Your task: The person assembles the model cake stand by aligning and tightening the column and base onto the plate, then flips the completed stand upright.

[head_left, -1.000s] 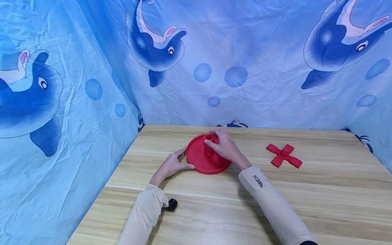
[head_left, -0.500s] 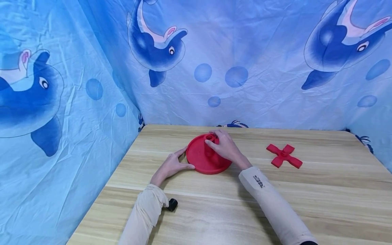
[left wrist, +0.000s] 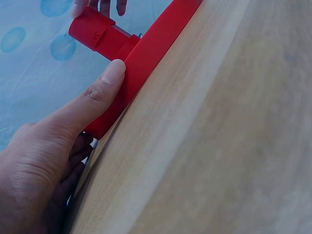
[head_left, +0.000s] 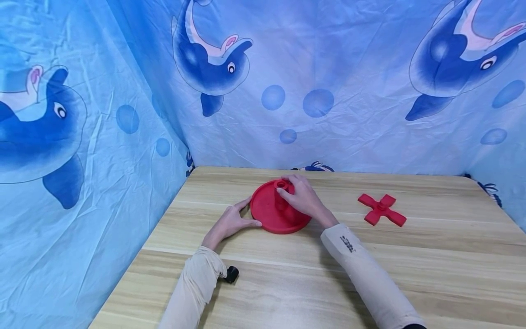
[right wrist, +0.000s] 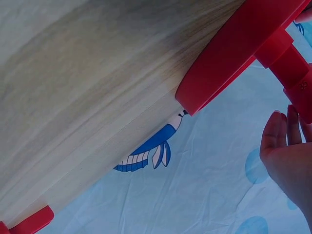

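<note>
A red round base (head_left: 263, 212) with a raised rim lies flat on the table, and a hollow red post (head_left: 281, 198) stands upright at its middle. My left hand (head_left: 231, 222) grips the base at its left side, thumb against the near rim and fingers round the far left edge. In the left wrist view the thumb (left wrist: 105, 80) presses the rim's outer wall, while the post (left wrist: 95, 31) shows a stepped, wider top. My right hand (head_left: 303, 196) holds the post near its top, thumb in front; its other fingers are partly hidden behind in the head view.
A red four-armed cross piece (head_left: 381, 208) with a round hub lies on the wooden table (head_left: 431, 265) to the right. Blue dolphin-print cloth (head_left: 296, 151) hangs behind and left of the table. A small black cylinder (head_left: 232, 274) sits by the left sleeve.
</note>
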A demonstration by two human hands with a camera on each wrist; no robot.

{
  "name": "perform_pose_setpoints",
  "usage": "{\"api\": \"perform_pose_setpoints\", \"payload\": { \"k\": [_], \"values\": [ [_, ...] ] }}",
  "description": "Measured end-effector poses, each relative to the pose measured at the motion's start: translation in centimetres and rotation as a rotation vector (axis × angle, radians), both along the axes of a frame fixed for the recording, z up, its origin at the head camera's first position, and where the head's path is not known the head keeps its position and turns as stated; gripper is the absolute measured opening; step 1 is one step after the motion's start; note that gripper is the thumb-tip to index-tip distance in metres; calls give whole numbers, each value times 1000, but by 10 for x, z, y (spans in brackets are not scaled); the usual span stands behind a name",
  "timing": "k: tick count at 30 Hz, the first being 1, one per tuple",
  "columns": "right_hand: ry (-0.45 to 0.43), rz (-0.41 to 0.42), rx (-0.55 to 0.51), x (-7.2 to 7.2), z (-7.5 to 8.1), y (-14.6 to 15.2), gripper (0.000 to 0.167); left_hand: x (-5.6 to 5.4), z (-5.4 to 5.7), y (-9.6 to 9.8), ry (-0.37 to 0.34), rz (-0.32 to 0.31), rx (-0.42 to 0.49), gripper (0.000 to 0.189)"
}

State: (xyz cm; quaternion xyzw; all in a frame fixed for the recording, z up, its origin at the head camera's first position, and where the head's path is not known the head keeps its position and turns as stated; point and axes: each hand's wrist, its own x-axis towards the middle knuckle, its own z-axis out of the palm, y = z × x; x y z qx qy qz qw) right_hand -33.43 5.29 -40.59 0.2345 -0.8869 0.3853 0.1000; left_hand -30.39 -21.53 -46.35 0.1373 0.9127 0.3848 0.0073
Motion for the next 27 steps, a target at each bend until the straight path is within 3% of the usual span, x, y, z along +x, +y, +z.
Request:
{"api": "perform_pose_setpoints", "payload": {
  "k": [19, 27],
  "values": [
    [35, 14, -19, -2, -3, 1, 50, -1, -1, 3, 17, 0, 6, 104],
    [-17, 2, -31, 0, -4, 4, 55, 0, -1, 2, 3, 2, 19, 103]
  ]
}}
